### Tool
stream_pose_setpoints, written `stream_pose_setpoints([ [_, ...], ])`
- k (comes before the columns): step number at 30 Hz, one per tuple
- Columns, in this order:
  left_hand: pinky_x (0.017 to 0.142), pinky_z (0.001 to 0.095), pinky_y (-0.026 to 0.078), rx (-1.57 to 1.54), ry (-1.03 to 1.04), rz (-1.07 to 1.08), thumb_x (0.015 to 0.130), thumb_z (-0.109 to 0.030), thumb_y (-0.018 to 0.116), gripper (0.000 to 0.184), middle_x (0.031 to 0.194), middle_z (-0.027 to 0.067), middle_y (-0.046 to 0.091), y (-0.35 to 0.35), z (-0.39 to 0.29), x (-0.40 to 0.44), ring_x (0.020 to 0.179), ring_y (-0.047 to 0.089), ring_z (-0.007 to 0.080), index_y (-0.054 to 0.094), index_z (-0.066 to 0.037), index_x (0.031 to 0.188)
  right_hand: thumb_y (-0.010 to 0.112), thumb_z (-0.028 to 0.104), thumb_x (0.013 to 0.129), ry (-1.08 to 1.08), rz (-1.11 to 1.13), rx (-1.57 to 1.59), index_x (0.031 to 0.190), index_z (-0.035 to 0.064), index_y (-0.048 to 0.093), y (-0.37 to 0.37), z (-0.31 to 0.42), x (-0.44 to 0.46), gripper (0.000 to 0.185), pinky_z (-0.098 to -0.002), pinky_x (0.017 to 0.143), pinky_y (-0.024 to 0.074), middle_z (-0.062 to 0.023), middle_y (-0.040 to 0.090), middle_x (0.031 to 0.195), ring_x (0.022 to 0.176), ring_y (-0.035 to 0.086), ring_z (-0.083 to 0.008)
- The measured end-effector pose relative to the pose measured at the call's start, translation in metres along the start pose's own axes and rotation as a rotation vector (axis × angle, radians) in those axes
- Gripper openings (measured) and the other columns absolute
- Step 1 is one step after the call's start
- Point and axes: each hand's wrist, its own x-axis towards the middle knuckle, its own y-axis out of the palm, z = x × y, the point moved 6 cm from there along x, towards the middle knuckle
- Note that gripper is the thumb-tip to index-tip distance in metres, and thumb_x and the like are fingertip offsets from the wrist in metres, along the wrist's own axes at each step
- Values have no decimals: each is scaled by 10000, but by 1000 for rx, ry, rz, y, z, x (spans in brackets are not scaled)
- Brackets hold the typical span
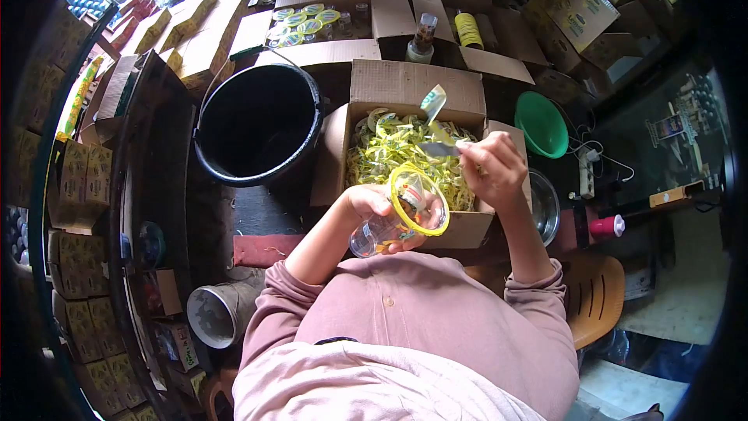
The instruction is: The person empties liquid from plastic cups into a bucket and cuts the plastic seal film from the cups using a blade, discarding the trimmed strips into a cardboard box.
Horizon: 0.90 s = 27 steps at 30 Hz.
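Hemmed in on the left by a black bucket (206,157), close beside the open carton (460,231). Walled off on the far side by an upright back flap (417,84), with open boxes (323,52) beyond. Crowded at right by a green bowl (541,125), a clear bowl (552,214) and a power strip (586,173). Obstructed above the near half by the left hand (374,206), right hand (499,170) and a blade (441,149). Reachable from above at the far left corner; passable along the bench (261,210) between bucket and red panel (269,249).
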Motion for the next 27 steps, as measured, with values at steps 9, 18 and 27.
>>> stream_pose_setpoints([
  [9, 418, 253, 422, -31, -40, -25, 647, -419, 686, 714, 727, 170, 509, 30, -18, 10, 538, 533, 192, 382, 92, 1042, 510, -48, 682, 493, 601, -115, 1117, 63, 530, 41, -59, -80, 449, -351, 666, 460, -163, 563, 754, 704, 573, -295],
  [18, 438, 236, 431, 94, -65, -164, 706, -429, 646, 586, 720, 135, 520, 11, -23, 11, 571, 542, 171, 433, 6, 1036, 610, -37, 653, 521, 287, 64, 871, 42, 631, -13, -29, -27, 233, -329, 616, 429, -91, 548, 697, 665, 540, -241],
  [27, 467, 258, 469, 160, -166, -188, 717, -413, 643, 542, 752, 122, 530, 0, -18, 6, 616, 560, 177, 448, -4, 1015, 629, 15, 632, 167, 544, 249, 802, 123, 662, 16, 22, 4, 204, -299, 647, 354, -19, 524, 654, 654, 517, -181],
])
